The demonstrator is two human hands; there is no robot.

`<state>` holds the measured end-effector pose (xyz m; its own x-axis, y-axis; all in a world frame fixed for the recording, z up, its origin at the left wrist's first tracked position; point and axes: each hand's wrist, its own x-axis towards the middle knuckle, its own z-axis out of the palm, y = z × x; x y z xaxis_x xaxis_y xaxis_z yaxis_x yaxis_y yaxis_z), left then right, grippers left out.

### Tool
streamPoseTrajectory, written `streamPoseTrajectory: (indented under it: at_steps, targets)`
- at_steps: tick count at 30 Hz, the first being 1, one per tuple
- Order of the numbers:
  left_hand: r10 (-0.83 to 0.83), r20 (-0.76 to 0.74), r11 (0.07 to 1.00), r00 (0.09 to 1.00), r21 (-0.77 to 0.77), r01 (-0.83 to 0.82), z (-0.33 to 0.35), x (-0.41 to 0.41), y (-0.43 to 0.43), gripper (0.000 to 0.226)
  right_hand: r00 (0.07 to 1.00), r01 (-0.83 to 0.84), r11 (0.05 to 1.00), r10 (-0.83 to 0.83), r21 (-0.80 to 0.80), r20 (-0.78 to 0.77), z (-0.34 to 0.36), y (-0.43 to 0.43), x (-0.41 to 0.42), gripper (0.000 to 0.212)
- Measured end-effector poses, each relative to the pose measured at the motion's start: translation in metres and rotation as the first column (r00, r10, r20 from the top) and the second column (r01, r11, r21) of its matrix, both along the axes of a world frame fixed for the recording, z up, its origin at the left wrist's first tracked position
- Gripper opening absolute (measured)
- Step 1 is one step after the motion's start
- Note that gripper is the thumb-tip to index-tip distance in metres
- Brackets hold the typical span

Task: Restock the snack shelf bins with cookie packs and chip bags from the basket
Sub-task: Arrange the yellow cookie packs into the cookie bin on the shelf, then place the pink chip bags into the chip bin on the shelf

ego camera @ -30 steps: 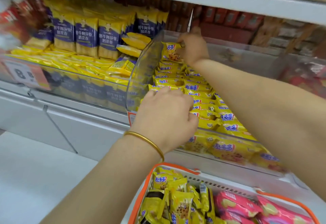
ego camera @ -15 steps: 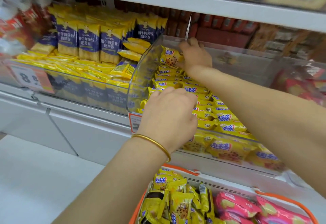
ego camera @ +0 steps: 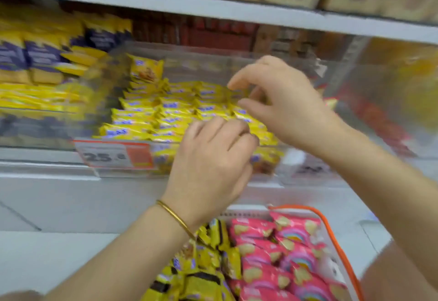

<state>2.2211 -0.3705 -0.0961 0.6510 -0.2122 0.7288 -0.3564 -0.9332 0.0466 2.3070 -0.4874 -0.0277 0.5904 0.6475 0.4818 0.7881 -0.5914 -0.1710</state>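
A clear shelf bin (ego camera: 213, 63) holds rows of yellow cookie packs (ego camera: 175, 108). My left hand (ego camera: 213, 158), with a gold bangle on the wrist, reaches over the bin's front edge. Its fingers curl down onto the front packs, and the fingertips are hidden. My right hand (ego camera: 279, 101) hovers over the packs at the right of the bin, fingers loosely bent with nothing between them. Below, an orange-rimmed basket (ego camera: 336, 241) carries pink chip bags (ego camera: 272, 253) and more yellow packs (ego camera: 203, 277). The whole view is motion-blurred.
A price tag (ego camera: 113, 156) hangs on the bin's front. The bin to the left holds yellow and purple packs (ego camera: 42, 58), and red packs (ego camera: 379, 115) sit to the right. The upper shelf board (ego camera: 213, 6) runs close above, with boxes on it.
My right hand has drawn back from the bin's far left corner to its right side, nearer me. My view has shifted right, and the left hand stays at the front packs.
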Motion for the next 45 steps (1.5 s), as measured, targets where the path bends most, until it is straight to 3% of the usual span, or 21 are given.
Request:
streamPoseTrajectory:
  at_steps: [2, 5, 7, 9, 13, 20, 26, 30, 32, 36, 39, 42, 45]
  targets:
    - [-0.046, -0.064, 0.999, 0.997, 0.015, 0.048, -0.006, -0.002, -0.017, 0.018, 0.997, 0.042, 0.998, -0.039, 0.039, -0.064, -0.008, -0.059, -0.021, 0.023]
    - [-0.122, -0.23, 0.986, 0.966, 0.082, 0.144, -0.029, -0.006, -0.043, 0.018, 0.941, 0.091, 0.996, -0.092, -0.018, -0.326, -0.035, -0.126, -0.037, 0.014]
    - [-0.139, -0.322, 0.964, 0.936, 0.174, 0.203, -0.048, -0.008, -0.055, 0.018, 0.884, 0.028, 0.965, -0.146, -0.262, -0.445, -0.072, -0.147, -0.036, 0.015]
    - [-0.134, -0.406, 0.946, 0.904, 0.22, 0.239, -0.064, -0.008, -0.063, 0.019, 0.835, -0.044, 0.85, -0.257, -0.525, -0.487, -0.119, -0.157, -0.026, 0.022]
    - [-0.129, -0.545, 0.934, 0.829, 0.214, 0.287, -0.087, -0.005, -0.084, 0.022, 0.793, -0.132, 0.575, -0.427, -0.807, -0.434, -0.199, -0.164, -0.008, 0.03]
    - [-0.168, -0.609, 0.925, 0.775, 0.175, 0.338, -0.106, -0.001, -0.09, 0.024, 0.771, 0.013, 0.496, -0.558, -0.868, -0.307, -0.269, -0.16, -0.004, 0.034]
    - [-0.175, -0.637, 0.939, 0.75, 0.12, 0.321, -0.111, 0.001, -0.083, 0.027, 0.79, 0.128, 0.582, -0.549, -0.803, -0.272, -0.257, -0.166, 0.003, 0.027]
    - [-0.155, -0.657, 0.976, 0.738, 0.015, 0.219, -0.112, 0.001, -0.085, 0.022, 0.886, 0.171, 0.655, -0.429, -0.736, -0.176, -0.196, -0.165, -0.004, 0.024]
    - [-0.173, -0.715, 0.982, 0.677, -0.077, 0.17, -0.11, -0.001, -0.089, 0.035, 0.901, 0.184, 0.724, -0.395, -0.665, -0.18, -0.163, -0.174, -0.01, 0.021]
    - [-0.301, -0.793, 0.95, 0.53, -0.295, 0.099, -0.1, -0.006, -0.102, 0.064, 0.825, 0.135, 0.893, -0.342, -0.43, -0.451, -0.115, -0.193, -0.023, 0.022]
    - [-0.456, -0.765, 0.867, 0.456, -0.496, 0.035, -0.088, -0.01, -0.112, 0.062, 0.721, 0.153, 0.973, -0.231, -0.175, -0.653, -0.101, -0.197, -0.028, 0.017]
    - [-0.555, -0.692, 0.769, 0.461, -0.638, -0.032, -0.072, -0.014, -0.116, 0.057, 0.625, 0.218, 0.976, -0.145, -0.007, -0.767, -0.091, -0.197, -0.034, 0.008]
    - [-0.54, -0.652, 0.746, 0.532, -0.663, -0.056, -0.062, -0.015, -0.113, 0.057, 0.632, 0.241, 0.967, -0.087, 0.089, -0.77, -0.079, -0.196, -0.039, 0.001]
